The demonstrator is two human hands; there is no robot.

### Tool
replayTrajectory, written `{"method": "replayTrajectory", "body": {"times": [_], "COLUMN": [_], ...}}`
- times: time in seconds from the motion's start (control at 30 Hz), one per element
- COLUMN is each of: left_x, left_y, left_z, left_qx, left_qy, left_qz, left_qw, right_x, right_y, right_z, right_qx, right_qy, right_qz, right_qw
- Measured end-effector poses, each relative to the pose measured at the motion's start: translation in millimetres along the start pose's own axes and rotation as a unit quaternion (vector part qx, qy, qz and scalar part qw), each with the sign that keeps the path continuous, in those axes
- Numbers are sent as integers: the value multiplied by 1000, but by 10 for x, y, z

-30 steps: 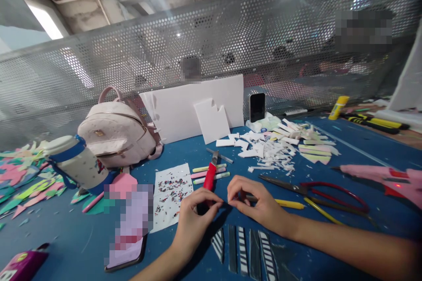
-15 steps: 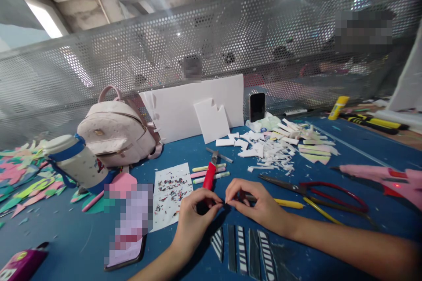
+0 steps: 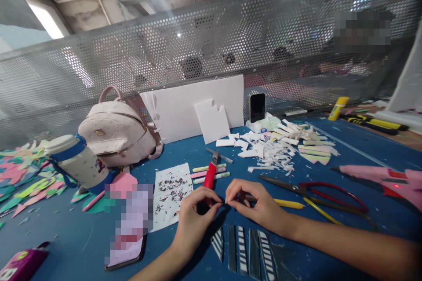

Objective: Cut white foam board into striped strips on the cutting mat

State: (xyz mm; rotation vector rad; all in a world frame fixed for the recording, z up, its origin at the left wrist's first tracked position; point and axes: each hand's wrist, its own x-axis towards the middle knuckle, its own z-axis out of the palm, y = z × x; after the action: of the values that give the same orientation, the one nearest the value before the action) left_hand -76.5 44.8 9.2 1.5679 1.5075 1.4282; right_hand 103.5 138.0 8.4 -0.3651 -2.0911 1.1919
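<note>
My left hand (image 3: 194,219) and my right hand (image 3: 255,204) meet low in the middle of the blue table (image 3: 66,237), fingertips pinched together on a tiny dark piece I cannot make out. A red utility knife (image 3: 210,175) lies just behind the left hand, partly hidden by it. Black-and-white striped strips (image 3: 244,250) lie on the table right below both hands. A white sheet with small dark scraps (image 3: 169,193) rests to the left of my left hand.
Red-handled scissors (image 3: 316,188), a yellow pencil (image 3: 290,204) and a pink glue gun (image 3: 385,177) lie to the right. White foam offcuts (image 3: 273,147), foam boards (image 3: 194,107), a pink backpack (image 3: 115,131), a bottle (image 3: 75,162) and a phone (image 3: 128,232) surround the work spot.
My right hand has crept slightly left toward the left hand, closing the small gap between the fingertips. Everything else on the table stays put.
</note>
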Motion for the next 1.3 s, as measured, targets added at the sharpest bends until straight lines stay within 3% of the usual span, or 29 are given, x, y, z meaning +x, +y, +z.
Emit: {"method": "replayTrajectory", "body": {"times": [1.03, 1.3], "left_x": [-11, -10], "left_y": [-16, -53], "left_z": [-8, 4], "left_qx": [0, 7], "left_qy": [0, -2], "left_qz": [-37, -20], "left_qw": [999, 1000], "right_x": [-2, -7], "right_y": [-6, 4], "right_z": [2, 1], "right_qx": [3, 2], "right_qy": [0, 4], "right_qz": [2, -3], "right_qw": [1000, 1000]}}
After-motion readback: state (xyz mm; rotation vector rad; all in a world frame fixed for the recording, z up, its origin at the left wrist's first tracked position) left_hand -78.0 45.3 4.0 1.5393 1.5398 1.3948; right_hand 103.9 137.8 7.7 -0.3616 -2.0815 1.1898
